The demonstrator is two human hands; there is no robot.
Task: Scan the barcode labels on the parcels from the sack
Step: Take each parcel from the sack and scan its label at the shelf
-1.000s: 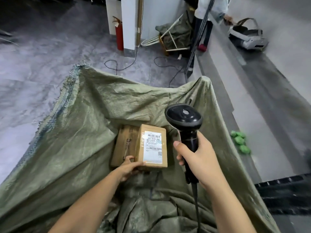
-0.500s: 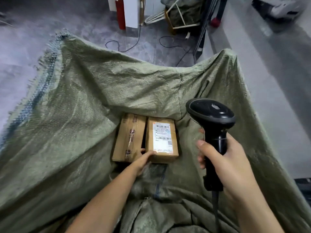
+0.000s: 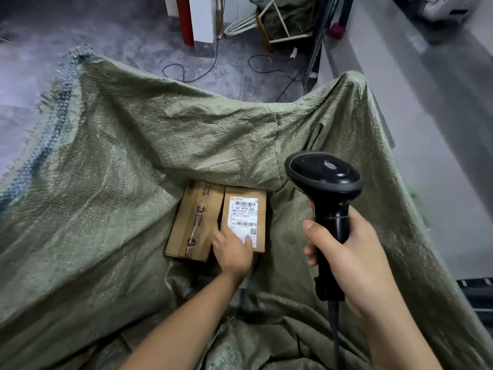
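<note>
A big green woven sack point(image 3: 128, 188) lies open across the floor. Inside it sit two cardboard parcels side by side: a taped brown box point(image 3: 196, 220) on the left and a smaller box point(image 3: 260, 206) whose white barcode label point(image 3: 243, 214) faces up. My left hand point(image 3: 233, 249) is on the near end of the labelled box, thumb over the label's lower edge, fingers at the gap between the boxes. My right hand point(image 3: 344, 260) grips the handle of a black barcode scanner point(image 3: 324, 177), held upright to the right of the parcels, its cable hanging down.
Beyond the sack are a grey floor with loose black cables point(image 3: 186, 73), a red fire extinguisher point(image 3: 185, 20) beside a white pillar and a folded green sack on a frame point(image 3: 282, 20). A grey raised ledge point(image 3: 426, 108) runs along the right.
The view has tilted down and closer to the sack. My left hand slid further onto the labelled box, thumb now on the label. The scanner stayed upright at the right.
</note>
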